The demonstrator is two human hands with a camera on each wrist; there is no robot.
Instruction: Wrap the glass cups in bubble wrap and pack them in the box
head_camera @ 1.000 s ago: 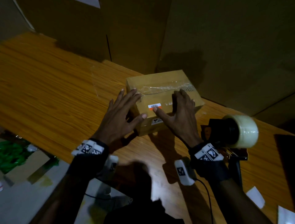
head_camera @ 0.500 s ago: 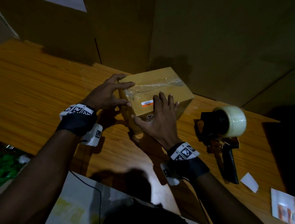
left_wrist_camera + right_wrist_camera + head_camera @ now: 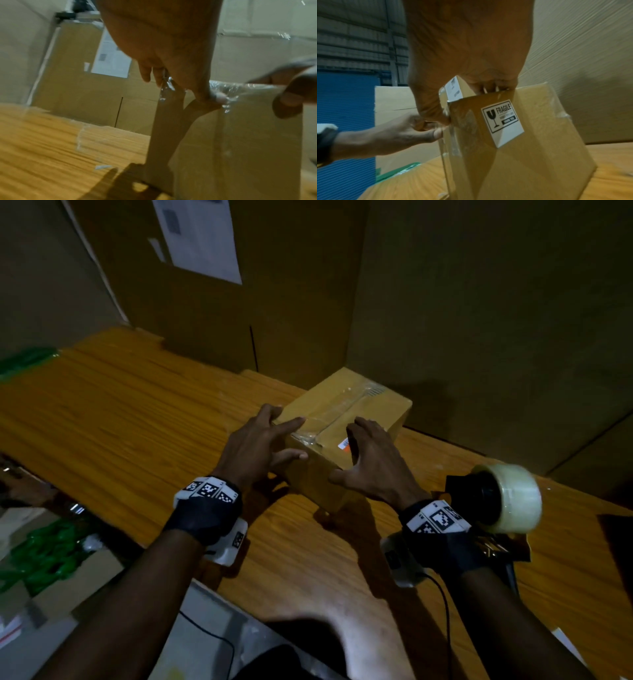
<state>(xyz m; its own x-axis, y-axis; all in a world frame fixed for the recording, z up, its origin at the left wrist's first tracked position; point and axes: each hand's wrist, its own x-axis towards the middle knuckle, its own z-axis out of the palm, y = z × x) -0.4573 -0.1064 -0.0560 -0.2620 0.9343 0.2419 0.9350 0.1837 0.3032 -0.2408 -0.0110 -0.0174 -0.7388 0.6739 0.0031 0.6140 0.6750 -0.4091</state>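
Note:
A closed brown cardboard box (image 3: 363, 405), sealed with clear tape along its top seam, stands on the wooden table (image 3: 137, 422) with a corner turned towards me. My left hand (image 3: 260, 446) holds the box's near left corner: fingers lie over the top edge and the thumb (image 3: 205, 94) presses the crinkled tape. My right hand (image 3: 373, 463) grips the near top edge, fingers curled on the lid and thumb on the side. The right wrist view shows a FRAGILE label (image 3: 502, 121) on the box (image 3: 530, 155). No glass cups or bubble wrap show.
A tape dispenser (image 3: 503, 498) with a clear roll stands on the table just right of my right wrist. Large cartons (image 3: 479, 320) wall off the back of the table. Green packing material (image 3: 44, 546) lies in a box at the lower left.
The box has turned so that a corner faces me. My left hand came from the far left edge to the near corner. My right hand's flat fingers have curled on the lid.

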